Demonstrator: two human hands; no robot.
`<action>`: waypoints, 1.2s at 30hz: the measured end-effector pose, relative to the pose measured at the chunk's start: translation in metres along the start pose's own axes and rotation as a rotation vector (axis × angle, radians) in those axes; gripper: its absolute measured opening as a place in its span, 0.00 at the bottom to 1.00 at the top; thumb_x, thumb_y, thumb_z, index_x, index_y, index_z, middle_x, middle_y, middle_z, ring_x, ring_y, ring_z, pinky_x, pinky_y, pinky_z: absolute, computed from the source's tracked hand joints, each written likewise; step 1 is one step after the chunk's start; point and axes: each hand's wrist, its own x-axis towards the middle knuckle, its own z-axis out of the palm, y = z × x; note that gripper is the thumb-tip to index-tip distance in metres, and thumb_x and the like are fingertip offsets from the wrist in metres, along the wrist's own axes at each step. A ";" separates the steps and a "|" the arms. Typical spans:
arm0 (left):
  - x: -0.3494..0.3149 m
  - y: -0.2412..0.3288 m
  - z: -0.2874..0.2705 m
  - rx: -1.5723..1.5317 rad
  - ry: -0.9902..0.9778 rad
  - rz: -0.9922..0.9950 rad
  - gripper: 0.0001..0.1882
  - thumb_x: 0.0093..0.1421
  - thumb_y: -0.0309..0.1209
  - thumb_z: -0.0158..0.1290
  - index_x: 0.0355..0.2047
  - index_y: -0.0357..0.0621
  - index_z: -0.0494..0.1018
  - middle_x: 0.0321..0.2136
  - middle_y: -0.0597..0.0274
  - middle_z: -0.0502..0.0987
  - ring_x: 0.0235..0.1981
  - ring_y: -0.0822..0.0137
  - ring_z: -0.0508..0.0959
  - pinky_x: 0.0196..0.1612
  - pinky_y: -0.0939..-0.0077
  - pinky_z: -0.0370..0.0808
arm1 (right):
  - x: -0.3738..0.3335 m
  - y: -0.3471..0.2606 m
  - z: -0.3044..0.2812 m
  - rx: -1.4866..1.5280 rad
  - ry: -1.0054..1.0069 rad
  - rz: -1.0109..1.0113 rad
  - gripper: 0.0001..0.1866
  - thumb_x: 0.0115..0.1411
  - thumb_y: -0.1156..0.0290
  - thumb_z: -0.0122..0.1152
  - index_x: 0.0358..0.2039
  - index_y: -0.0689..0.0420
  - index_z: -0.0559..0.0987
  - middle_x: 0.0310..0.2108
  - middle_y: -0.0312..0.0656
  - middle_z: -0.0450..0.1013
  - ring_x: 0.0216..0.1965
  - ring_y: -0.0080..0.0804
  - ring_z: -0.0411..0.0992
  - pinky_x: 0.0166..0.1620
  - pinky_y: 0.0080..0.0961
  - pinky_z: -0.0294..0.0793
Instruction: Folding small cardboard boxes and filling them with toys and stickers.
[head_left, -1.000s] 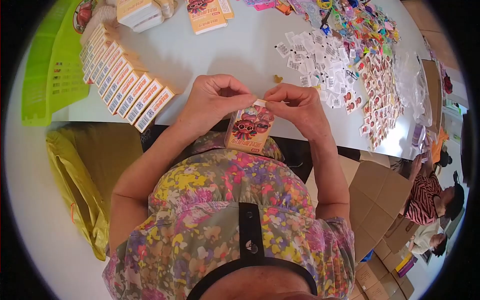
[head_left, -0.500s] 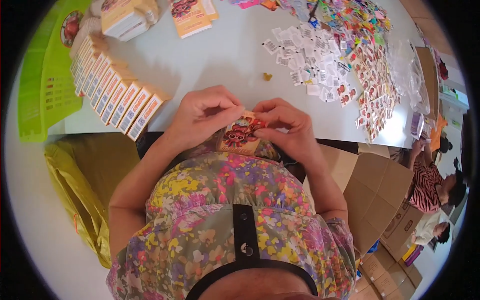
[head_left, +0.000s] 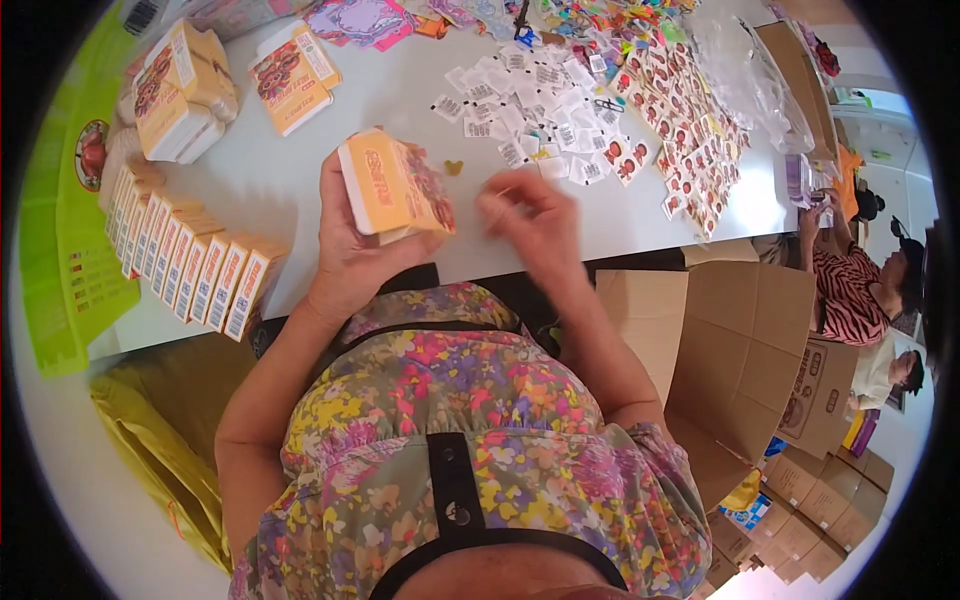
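My left hand (head_left: 345, 245) is wrapped round a small yellow-and-white carton (head_left: 378, 180) with red cartoon print. The carton is tilted above the table edge, one narrow panel turned toward me. To its right, my right hand (head_left: 535, 225) is apart from the carton, over the table's near edge. Its fingers are curled and smeared by motion, so whether they hold anything is hidden. On the table between the hands' far sides lies a tiny yellow piece (head_left: 453, 168). Beyond it white printed packets (head_left: 550, 110) spread out in a loose heap.
Similar cartons stand in a row (head_left: 195, 265) at left, with a stack of flat cartons (head_left: 175, 95) behind. A green basket (head_left: 75, 230) borders them. Sticker sheets (head_left: 690, 135) and colourful trinkets lie far right. An opened cardboard box (head_left: 735, 350) is at my right; a person (head_left: 855, 285) sits beyond.
The left hand has lifted and turned the carton, showing another panel. My right hand has let go of it and moved off to the right. The whole view has shifted.
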 end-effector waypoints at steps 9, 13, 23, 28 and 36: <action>0.012 -0.016 -0.008 0.720 0.054 0.175 0.46 0.44 0.23 0.67 0.62 0.41 0.55 0.52 0.57 0.66 0.54 0.63 0.68 0.56 0.66 0.68 | 0.041 0.016 -0.033 -0.810 0.382 -0.402 0.12 0.52 0.69 0.69 0.33 0.61 0.79 0.32 0.43 0.75 0.26 0.33 0.75 0.30 0.27 0.74; 0.016 -0.016 -0.012 0.928 -0.012 0.314 0.43 0.42 0.24 0.68 0.59 0.40 0.61 0.51 0.56 0.66 0.52 0.62 0.69 0.55 0.67 0.67 | 0.048 0.025 -0.035 -0.770 0.384 -0.438 0.07 0.53 0.72 0.66 0.30 0.62 0.80 0.28 0.44 0.75 0.24 0.32 0.75 0.30 0.26 0.75; 0.020 -0.011 -0.002 1.116 0.050 0.331 0.38 0.36 0.30 0.70 0.51 0.44 0.68 0.43 0.56 0.71 0.44 0.53 0.70 0.49 0.63 0.70 | 0.023 -0.037 -0.045 0.468 -0.077 -0.083 0.05 0.57 0.80 0.61 0.35 0.64 0.81 0.27 0.40 0.77 0.23 0.22 0.75 0.24 0.18 0.76; 0.017 -0.011 0.003 1.159 0.055 0.307 0.38 0.35 0.30 0.70 0.50 0.44 0.68 0.42 0.57 0.73 0.41 0.54 0.71 0.46 0.63 0.70 | 0.014 -0.051 -0.003 0.186 -0.010 -0.255 0.06 0.56 0.84 0.61 0.35 0.63 0.81 0.27 0.38 0.77 0.27 0.22 0.76 0.26 0.19 0.77; 0.013 -0.014 0.003 1.273 0.092 0.396 0.38 0.33 0.32 0.70 0.48 0.47 0.68 0.40 0.59 0.72 0.38 0.53 0.70 0.39 0.63 0.73 | 0.020 -0.049 0.009 -0.813 0.081 -0.751 0.11 0.51 0.82 0.63 0.37 0.60 0.81 0.30 0.44 0.77 0.28 0.32 0.76 0.32 0.24 0.75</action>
